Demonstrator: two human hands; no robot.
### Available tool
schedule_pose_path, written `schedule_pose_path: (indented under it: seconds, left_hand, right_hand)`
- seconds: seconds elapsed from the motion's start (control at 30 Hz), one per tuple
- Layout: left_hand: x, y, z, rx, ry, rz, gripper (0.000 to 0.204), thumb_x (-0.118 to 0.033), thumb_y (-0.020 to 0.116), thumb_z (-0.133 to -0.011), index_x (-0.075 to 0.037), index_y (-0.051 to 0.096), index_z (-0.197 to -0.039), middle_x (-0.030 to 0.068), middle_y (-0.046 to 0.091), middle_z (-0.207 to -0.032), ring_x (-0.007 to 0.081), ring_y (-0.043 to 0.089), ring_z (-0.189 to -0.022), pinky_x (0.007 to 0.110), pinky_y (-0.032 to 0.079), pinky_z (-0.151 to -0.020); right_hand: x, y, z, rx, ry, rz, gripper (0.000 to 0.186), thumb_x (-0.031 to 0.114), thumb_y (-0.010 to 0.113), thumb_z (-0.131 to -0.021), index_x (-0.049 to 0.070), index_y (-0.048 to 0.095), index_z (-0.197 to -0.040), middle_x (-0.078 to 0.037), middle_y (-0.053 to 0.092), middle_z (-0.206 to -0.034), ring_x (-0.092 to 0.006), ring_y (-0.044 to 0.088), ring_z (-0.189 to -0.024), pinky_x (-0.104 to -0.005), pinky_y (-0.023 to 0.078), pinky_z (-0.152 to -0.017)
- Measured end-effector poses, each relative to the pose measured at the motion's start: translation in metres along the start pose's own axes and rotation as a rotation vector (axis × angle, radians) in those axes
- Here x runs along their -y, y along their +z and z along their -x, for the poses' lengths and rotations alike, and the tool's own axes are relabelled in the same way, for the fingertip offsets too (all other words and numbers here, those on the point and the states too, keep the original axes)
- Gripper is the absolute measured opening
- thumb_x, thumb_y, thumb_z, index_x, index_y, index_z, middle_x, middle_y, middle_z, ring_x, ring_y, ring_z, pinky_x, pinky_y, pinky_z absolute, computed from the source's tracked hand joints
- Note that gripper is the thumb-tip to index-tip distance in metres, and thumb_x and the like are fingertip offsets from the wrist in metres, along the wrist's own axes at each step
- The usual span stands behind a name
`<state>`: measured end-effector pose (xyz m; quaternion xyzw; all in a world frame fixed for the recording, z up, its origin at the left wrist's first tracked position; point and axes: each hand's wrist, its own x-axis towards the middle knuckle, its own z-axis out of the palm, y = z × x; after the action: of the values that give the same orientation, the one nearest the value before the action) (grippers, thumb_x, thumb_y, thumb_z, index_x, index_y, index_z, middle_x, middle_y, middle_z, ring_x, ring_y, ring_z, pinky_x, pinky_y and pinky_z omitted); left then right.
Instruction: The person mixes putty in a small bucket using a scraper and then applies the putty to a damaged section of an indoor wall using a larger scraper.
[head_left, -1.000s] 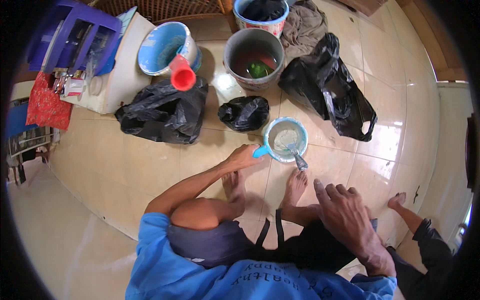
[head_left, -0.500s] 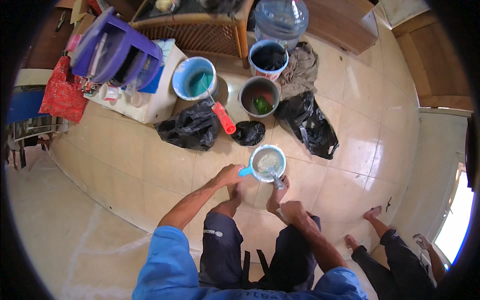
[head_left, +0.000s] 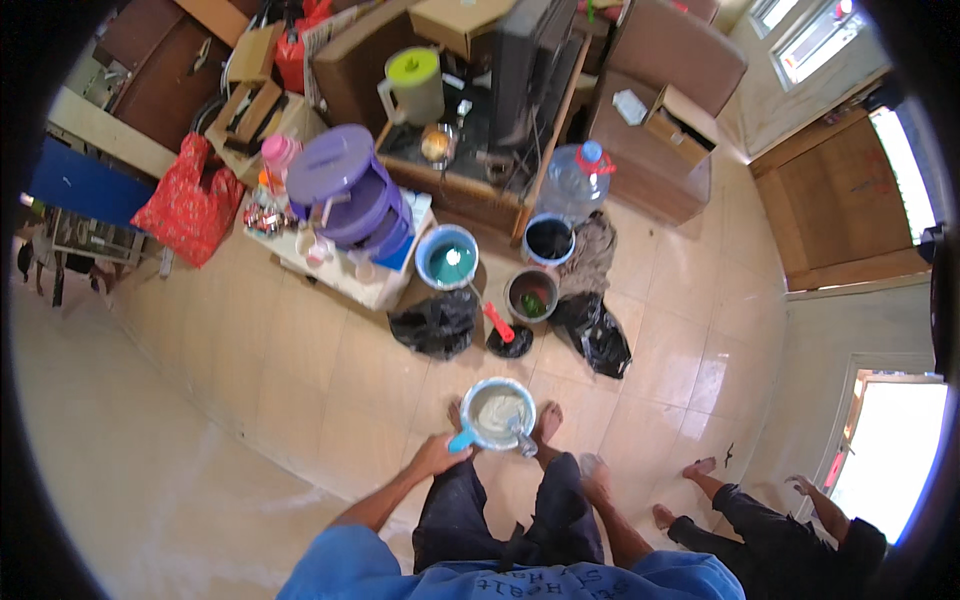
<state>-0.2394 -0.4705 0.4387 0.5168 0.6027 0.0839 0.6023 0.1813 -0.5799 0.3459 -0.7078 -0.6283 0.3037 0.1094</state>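
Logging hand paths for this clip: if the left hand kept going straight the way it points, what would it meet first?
The left hand already touches the blue handle; straight on, likely the pale blue dipper itself, though depth is unclear.

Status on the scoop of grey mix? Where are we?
Done: the scoop is filled with pale grey mix and lifted off the floor. In hand: the left hand holds its blue handle; a spoon rests in it. The right hand hangs empty by the knee. Left: the mix is not yet poured out.
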Motion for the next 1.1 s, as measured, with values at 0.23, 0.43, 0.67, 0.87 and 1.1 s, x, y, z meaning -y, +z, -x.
schedule_pose_path:
  seconds: [0.23, 0.43, 0.67, 0.87, 1.1]
  left_hand:
    - [0.001, -0.089, 0.075, -0.094, 0.008, 0.129, 0.041, -0.040, 0.073, -0.081, -0.003, 0.068, -0.097, 0.0167, 0.070, -0.089, 0.0285, 0.068, -0.083, 0.039, 0.051, -0.075]
    - [-0.007, -0.195, 0.126, -0.252, 0.052, 0.131, 0.031, -0.030, 0.073, -0.082, -0.004, 0.067, -0.097, 0.0175, 0.069, -0.087, 0.0290, 0.068, -0.083, 0.039, 0.051, -0.076]
    - [0.018, -0.287, 0.156, -0.447, 0.060, 0.161, 0.026, -0.024, 0.071, -0.083, -0.002, 0.065, -0.095, 0.0173, 0.068, -0.085, 0.0237, 0.066, -0.079, 0.038, 0.050, -0.072]
    - [0.076, -0.375, 0.172, -0.616, 0.064, 0.202, 0.025, -0.021, 0.071, -0.083, -0.001, 0.066, -0.097, 0.0134, 0.068, -0.085, 0.0197, 0.063, -0.078, 0.037, 0.050, -0.073]
    - [0.110, -0.493, 0.227, -0.586, -0.112, 0.343, 0.022, -0.017, 0.070, -0.083, 0.000, 0.065, -0.097, 0.0076, 0.066, -0.081, 0.0138, 0.060, -0.074, 0.031, 0.050, -0.071]
  right_hand:
    - [0.025, -0.063, 0.056, 0.102, 0.753, -0.251, 0.029, 0.033, 0.054, -0.088, 0.006, 0.063, -0.079, -0.010, 0.064, -0.073, -0.0212, 0.061, -0.065, -0.0362, 0.052, -0.060]
    - [0.191, -0.065, 0.041, 0.318, 0.759, -0.330, 0.024, 0.024, 0.051, -0.091, 0.004, 0.063, -0.084, -0.009, 0.059, -0.067, -0.0205, 0.061, -0.060, -0.0325, 0.050, -0.049]
    - [0.258, -0.016, -0.018, 0.384, 0.310, -0.255, 0.024, 0.024, 0.052, -0.089, 0.003, 0.064, -0.086, -0.011, 0.062, -0.070, -0.0216, 0.063, -0.062, -0.0334, 0.052, -0.049]
    - [0.341, 0.032, -0.076, 0.293, 0.843, -0.539, 0.029, 0.028, 0.053, -0.088, 0.001, 0.064, -0.086, -0.014, 0.066, -0.077, -0.0230, 0.065, -0.065, -0.0358, 0.052, -0.048]
    - [0.522, 0.073, -0.185, 0.438, 0.601, -0.482, 0.035, 0.034, 0.056, -0.092, 0.003, 0.063, -0.106, -0.014, 0.068, -0.088, -0.0227, 0.068, -0.074, -0.0374, 0.053, -0.056]
